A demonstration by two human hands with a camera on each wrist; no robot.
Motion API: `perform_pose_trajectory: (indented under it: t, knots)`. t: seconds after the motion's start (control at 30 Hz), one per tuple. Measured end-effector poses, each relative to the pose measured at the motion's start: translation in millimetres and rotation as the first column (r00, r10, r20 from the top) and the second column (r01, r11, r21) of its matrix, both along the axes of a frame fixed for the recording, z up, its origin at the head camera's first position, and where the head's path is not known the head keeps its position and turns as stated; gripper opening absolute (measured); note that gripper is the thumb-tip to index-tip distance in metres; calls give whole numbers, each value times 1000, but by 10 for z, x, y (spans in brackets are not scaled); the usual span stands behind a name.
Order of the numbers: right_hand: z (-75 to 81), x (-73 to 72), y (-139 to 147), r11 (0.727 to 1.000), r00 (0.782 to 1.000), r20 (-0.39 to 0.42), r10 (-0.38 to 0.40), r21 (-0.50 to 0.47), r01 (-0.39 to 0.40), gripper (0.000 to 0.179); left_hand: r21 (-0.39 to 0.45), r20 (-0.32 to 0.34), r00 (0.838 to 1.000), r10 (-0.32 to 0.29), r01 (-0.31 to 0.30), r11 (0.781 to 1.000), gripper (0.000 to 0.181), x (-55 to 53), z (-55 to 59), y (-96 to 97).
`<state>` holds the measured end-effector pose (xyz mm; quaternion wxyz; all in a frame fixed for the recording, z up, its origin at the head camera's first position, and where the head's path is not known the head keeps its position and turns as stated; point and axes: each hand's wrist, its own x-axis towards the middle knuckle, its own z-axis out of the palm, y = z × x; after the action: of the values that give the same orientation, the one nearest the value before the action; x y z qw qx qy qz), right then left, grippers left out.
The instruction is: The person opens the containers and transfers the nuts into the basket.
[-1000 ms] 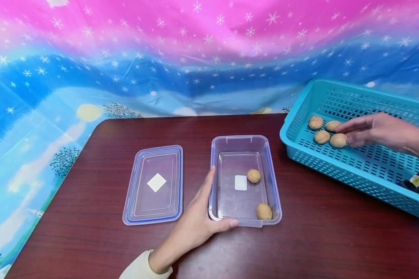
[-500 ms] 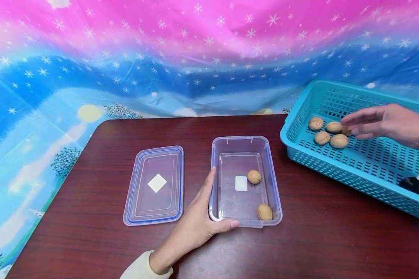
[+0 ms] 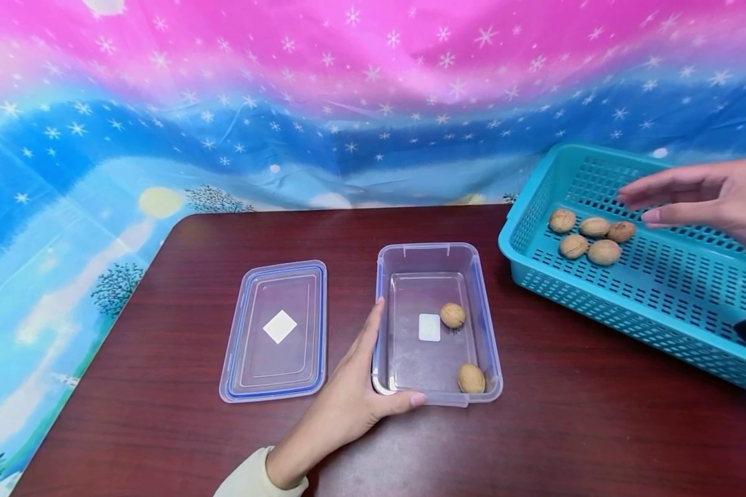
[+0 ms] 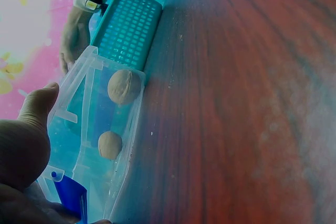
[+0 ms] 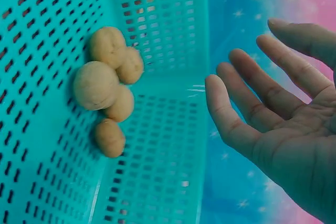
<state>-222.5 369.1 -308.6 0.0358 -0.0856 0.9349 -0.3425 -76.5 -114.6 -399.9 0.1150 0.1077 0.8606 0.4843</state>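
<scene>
My left hand (image 3: 351,386) holds the near left corner of a clear plastic food container (image 3: 485,310), its thumb along the near rim and its fingers along the left wall. Two walnuts, one by the white square (image 3: 452,315) and one in the near right corner (image 3: 471,378), lie inside the container. My right hand (image 3: 711,197) hovers over a turquoise plastic basket (image 3: 597,307), fingers apart with nothing between them. In the right wrist view several walnuts (image 5: 97,85) sit clustered on the basket's floor, away from that hand's fingertips.
The container's lid (image 3: 278,362), with a blue seal and a white diamond label, lies flat to its left. Everything stands on a dark red wooden table (image 3: 161,428). Behind hangs a pink and blue snowflake cloth (image 3: 348,103).
My right hand has drawn up and to the right, away from the walnuts, uncovering a darker one at the cluster's right side. My left hand and the container stay in place.
</scene>
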Motion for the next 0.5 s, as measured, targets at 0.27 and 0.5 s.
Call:
perform_pose_trajectory:
  t: [0.27,0.5]
  knots:
    - [113,106,-118,999,997,-70,43,-7,-43,41,-8,-6,1000,1,-1,1000,129,3,-9,0]
    - [229,239,-368,998,997,-43,65,30,-64,44,-10,-8,1000,2,-2,1000,129,4,-10,0]
